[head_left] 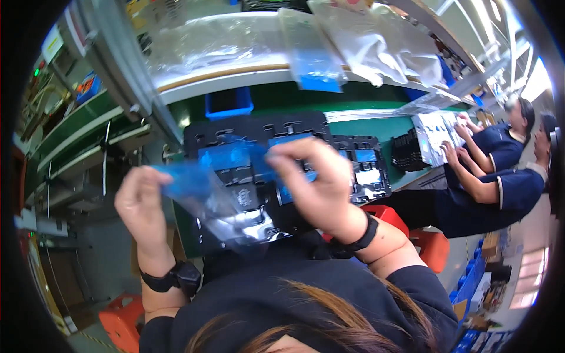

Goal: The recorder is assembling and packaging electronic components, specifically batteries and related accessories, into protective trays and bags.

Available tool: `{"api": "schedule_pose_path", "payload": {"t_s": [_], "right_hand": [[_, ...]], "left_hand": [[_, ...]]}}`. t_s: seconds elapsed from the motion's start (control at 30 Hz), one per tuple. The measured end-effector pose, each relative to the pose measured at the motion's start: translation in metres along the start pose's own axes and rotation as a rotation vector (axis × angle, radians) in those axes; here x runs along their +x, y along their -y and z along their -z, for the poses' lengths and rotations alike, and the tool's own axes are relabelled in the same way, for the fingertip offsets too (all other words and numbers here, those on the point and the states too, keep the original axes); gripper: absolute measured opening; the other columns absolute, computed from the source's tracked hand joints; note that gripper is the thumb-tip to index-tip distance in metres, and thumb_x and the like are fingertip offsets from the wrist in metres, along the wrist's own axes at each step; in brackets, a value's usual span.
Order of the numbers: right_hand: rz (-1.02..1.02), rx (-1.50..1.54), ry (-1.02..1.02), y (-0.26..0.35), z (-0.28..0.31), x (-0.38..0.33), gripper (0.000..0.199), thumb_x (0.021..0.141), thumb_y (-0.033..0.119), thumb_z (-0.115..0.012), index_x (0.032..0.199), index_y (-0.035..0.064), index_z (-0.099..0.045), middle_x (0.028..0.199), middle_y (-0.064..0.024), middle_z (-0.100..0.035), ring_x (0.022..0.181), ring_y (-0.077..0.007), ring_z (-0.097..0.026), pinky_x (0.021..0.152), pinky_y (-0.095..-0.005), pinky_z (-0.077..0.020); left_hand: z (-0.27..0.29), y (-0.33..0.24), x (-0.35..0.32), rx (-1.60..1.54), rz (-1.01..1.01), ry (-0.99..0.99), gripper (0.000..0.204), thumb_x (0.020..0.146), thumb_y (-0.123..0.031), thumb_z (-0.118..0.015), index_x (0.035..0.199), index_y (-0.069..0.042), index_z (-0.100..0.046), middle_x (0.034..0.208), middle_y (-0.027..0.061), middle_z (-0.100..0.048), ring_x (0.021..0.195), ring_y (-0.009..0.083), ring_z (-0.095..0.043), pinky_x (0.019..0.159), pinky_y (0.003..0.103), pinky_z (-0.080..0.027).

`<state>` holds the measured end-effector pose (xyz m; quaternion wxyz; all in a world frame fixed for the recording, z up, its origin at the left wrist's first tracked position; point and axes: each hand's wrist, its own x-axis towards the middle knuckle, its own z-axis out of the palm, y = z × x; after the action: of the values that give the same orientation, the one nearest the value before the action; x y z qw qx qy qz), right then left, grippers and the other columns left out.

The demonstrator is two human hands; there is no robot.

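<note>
Blue-tinted clear plastic film (206,191) is stretching between both hands above the black moulded plastic tray (259,135) on the green desk (388,126). The left hand (138,203) is pinching one end, and the right hand (315,182) is gripping the other, likely keeping it taut and clear of the tray. Two seated co-workers (500,176) are working nearby.

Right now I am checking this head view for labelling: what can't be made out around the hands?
- Black tray: its middle is covered by the clear blue-edged bag and both hands.
- Right hand: its fingertips are curled away, so the grip is unclear.
- Left hand: the pinch on the bag is blurred.
- Tray parts: too small and glare-washed to identify.
</note>
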<state>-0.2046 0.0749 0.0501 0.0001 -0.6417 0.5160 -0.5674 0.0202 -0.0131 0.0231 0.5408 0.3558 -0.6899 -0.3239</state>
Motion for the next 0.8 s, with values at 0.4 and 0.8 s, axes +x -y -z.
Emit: {"api": "schedule_pose_path", "payload": {"t_s": [0.4, 0.8], "right_hand": [[-0.219, -0.059, 0.536, 0.002, -0.034, -0.006, 0.015, 0.080, 0.011, -0.066, 0.081, -0.0010, -0.057, 0.072, -0.0124, -0.058, 0.066, -0.0245, -0.057, 0.062, -0.0306, -0.0443], [-0.432, -0.062, 0.715, -0.004, -0.050, -0.008, 0.017, 0.080, 0.017, -0.062, 0.081, 0.0008, -0.056, 0.074, -0.0183, -0.059, 0.068, -0.0355, -0.059, 0.060, -0.0400, -0.0448]], "left_hand": [[0.016, 0.029, -0.026, 0.135, -0.199, -0.406, 0.062, 0.088, -0.022, -0.056, 0.136, 0.004, -0.025, 0.141, 0.0160, -0.029, 0.129, 0.0273, -0.030, 0.108, 0.040, -0.021], [-0.016, 0.048, -0.044, 0.032, 0.059, 0.070, 0.064, 0.081, -0.013, -0.062, 0.135, 0.003, -0.031, 0.133, 0.0200, -0.040, 0.124, 0.0292, -0.039, 0.103, 0.036, -0.029]]}}
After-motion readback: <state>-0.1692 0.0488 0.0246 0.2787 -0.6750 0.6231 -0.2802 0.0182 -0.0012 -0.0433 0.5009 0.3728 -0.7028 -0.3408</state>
